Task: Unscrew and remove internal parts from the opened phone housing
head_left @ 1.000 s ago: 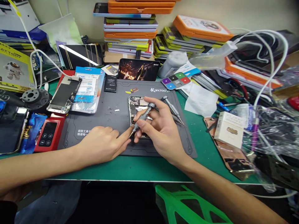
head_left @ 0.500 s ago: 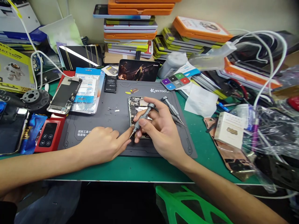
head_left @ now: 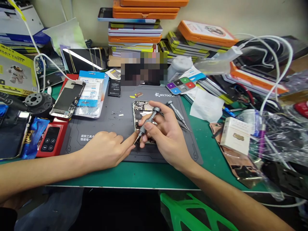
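Note:
My right hand (head_left: 168, 138) is closed around a grey precision screwdriver (head_left: 149, 123), its tip slanting down to the left. An opened smartphone (head_left: 136, 112) lies on the grey mat under that hand, inner parts exposed and its lower half mostly covered. My left hand (head_left: 108, 149) comes in from the left with curled fingers. Its index finger and thumb meet the screwdriver's tip, beside the phone's lower left edge; anything pinched there is too small to make out. To the right of the phone lie more grey screwdrivers (head_left: 177, 114).
On the grey mat (head_left: 101, 125) are a black battery (head_left: 114, 87), small loose bits (head_left: 121, 115) and a copper-coloured piece (head_left: 139, 94). A phone screen (head_left: 68, 98) and a red device (head_left: 51, 136) stand left. A white box (head_left: 235, 134) sits right, boxes (head_left: 144, 12) stacked behind.
The camera view has shifted slightly. Both hands and the screwdriver keep nearly the same pose over the phone. The propped-up screen at the back is now blurred out.

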Available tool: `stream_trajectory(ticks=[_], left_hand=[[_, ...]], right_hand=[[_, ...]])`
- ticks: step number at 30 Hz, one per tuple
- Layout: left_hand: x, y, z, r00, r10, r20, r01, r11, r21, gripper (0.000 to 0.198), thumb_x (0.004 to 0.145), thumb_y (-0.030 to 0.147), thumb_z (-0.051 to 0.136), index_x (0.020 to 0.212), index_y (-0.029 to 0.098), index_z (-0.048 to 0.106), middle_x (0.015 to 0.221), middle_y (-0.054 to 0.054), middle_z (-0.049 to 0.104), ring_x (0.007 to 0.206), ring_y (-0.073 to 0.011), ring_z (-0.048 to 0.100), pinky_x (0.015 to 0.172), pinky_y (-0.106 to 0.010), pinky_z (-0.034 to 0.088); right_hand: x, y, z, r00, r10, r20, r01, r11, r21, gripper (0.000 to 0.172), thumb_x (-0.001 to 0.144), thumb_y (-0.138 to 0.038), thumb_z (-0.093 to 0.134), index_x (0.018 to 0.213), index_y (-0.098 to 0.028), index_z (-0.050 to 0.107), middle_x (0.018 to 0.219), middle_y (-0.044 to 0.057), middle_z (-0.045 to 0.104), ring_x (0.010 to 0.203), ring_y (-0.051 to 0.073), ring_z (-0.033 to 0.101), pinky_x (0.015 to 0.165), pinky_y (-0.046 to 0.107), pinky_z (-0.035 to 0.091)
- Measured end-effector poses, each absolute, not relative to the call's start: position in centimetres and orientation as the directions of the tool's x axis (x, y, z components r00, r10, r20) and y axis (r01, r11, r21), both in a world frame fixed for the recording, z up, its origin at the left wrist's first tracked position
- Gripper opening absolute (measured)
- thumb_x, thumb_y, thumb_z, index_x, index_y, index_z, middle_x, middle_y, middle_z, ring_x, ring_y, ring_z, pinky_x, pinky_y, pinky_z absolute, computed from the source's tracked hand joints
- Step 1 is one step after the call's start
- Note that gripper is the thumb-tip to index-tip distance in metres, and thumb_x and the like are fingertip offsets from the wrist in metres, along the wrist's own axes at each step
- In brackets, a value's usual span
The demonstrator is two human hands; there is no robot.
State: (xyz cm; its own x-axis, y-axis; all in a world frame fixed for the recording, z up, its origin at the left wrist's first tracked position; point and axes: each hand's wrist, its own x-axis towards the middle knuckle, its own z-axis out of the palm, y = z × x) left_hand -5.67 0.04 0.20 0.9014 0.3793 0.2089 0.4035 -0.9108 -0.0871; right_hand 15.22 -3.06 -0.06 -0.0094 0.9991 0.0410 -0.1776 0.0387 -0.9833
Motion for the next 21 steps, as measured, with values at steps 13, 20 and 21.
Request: stream_trajectory(ticks=[13,20,21], left_hand=[[-5.65,0.06,0.17,0.9,0.388,0.195,0.412,-0.906,-0.094,0.043,0.112,0.033,0.033,0.142,0.007,0.049,0.07,-0.001,0.069,0.058,-0.0193,0.067,0.05,-0.031,0.04],[-5.67,-0.03,0.4,0.904,0.395,0.163,0.41,-0.91,-0.066,0.043,0.112,0.032,0.03,0.141,0.007,0.05,0.072,-0.003,0.069,0.059,-0.0232,0.068,0.049,-0.035,0.043],[-5.66,-0.06,0.48,0.904,0.399,0.153,0.412,-0.909,-0.064,0.042,0.112,0.032,0.03,0.14,0.008,0.051,0.072,-0.003,0.069,0.06,-0.0235,0.068,0.05,-0.035,0.044]], right_hand=[[15.13,-3.06,0.1,-0.026,0.999,0.04,-0.174,0.035,-0.984,0.046,0.096,-0.032,0.067,0.137,-0.035,0.045,0.099,-0.001,0.062,0.056,0.01,0.064,0.051,0.03,0.067],[15.09,-3.16,0.13,-0.03,0.999,0.043,-0.189,0.036,-0.981,0.045,0.097,-0.03,0.066,0.137,-0.036,0.046,0.1,-0.002,0.062,0.056,0.009,0.064,0.052,0.027,0.065],[15.07,-3.19,0.18,-0.032,0.999,0.041,-0.189,0.034,-0.981,0.044,0.097,-0.03,0.066,0.137,-0.036,0.046,0.1,-0.002,0.062,0.057,0.009,0.064,0.053,0.027,0.065]])
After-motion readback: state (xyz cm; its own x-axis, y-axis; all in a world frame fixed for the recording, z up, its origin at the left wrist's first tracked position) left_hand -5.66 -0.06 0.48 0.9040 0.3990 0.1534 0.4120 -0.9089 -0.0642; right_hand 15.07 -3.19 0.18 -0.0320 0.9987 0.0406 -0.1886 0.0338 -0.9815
